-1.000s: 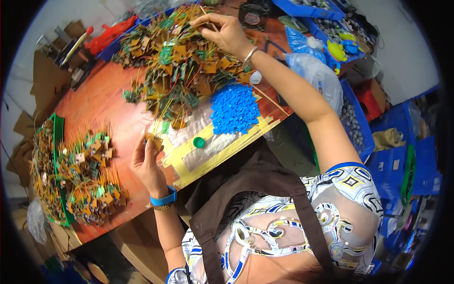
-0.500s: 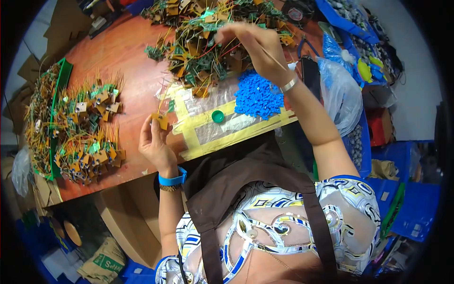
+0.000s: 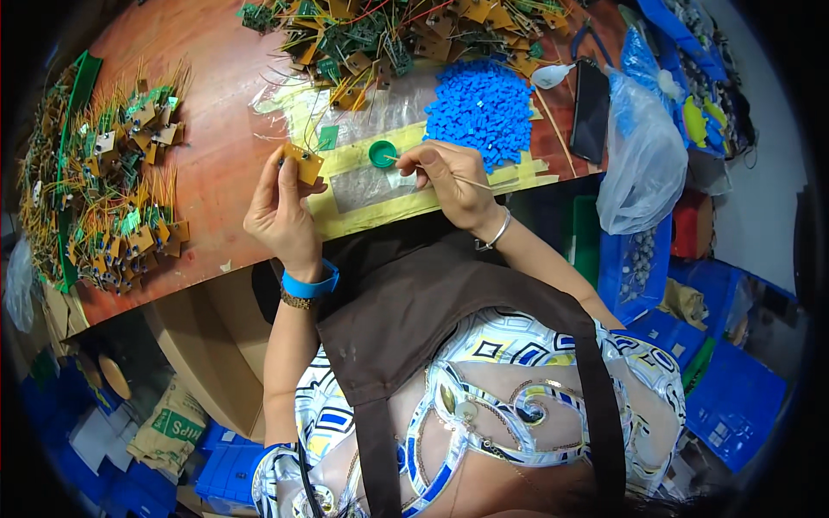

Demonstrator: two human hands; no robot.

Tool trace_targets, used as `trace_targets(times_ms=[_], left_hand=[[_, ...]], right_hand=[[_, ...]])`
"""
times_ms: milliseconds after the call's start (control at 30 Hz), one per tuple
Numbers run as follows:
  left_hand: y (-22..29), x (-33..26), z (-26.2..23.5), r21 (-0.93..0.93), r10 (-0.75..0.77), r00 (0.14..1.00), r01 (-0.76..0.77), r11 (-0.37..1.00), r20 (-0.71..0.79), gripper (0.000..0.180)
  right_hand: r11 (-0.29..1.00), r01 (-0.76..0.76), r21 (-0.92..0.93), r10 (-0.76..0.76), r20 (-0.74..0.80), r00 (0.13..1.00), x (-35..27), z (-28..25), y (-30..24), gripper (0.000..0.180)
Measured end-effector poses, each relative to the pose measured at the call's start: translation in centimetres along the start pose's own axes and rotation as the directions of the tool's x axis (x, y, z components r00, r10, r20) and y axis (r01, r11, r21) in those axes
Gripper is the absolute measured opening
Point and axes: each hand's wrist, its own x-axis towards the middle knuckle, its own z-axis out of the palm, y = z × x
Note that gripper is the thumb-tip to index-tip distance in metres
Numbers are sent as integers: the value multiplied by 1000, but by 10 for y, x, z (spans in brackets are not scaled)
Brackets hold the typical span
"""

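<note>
My left hand [image 3: 283,216] pinches a yellow-brown circuit board [image 3: 304,166] between thumb and fingers, just above the table's front part. Beyond it lies a small green circuit board [image 3: 328,138], and thin wires rise near the two. My right hand [image 3: 458,188] is closed round a thin wooden stick [image 3: 472,181]. The stick's tip reaches into a small round green cup [image 3: 373,148] resting on the yellow-taped plastic sheet [image 3: 350,197]. Whatever the cup contains is too small to make out. Behind my right hand is a heap of small blue plastic pieces [image 3: 479,108].
Wired circuit boards are piled at the back [image 3: 380,39] and grouped at the left [image 3: 142,224], beside a green divider [image 3: 82,86]. At right lie a black phone-like slab [image 3: 591,112], a white drop-shaped object [image 3: 553,76], pliers [image 3: 591,39] and a clear plastic bag [image 3: 639,164].
My right hand has come down from the back pile to the green cup, bringing the stick's tip into it. My left hand still holds the circuit board. The whole view has shifted slightly.
</note>
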Motion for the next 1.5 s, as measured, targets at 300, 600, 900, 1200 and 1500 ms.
trace_targets(times_ms=[300,600,900,1200,1500], left_hand=[[5,-15,2,59,-171,965,162,985,200,37],[22,-16,17,-51,-434,858,464,885,275,46],[22,-19,17,-69,-403,863,442,894,305,45],[24,-17,20,-92,-381,884,418,904,269,45],[20,-22,16,-88,-323,917,351,932,235,43]], right_hand=[[998,61,30,-61,-17,998,1,-3,-9,46],[941,-45,336,36,34,999,12,17,-26,54],[954,-16,300,18,-3,1000,14,24,-23,42],[950,309,-55,-308,23,951,16,4,-25,23],[757,238,-608,-397,-139,907,35,-41,17,10]])
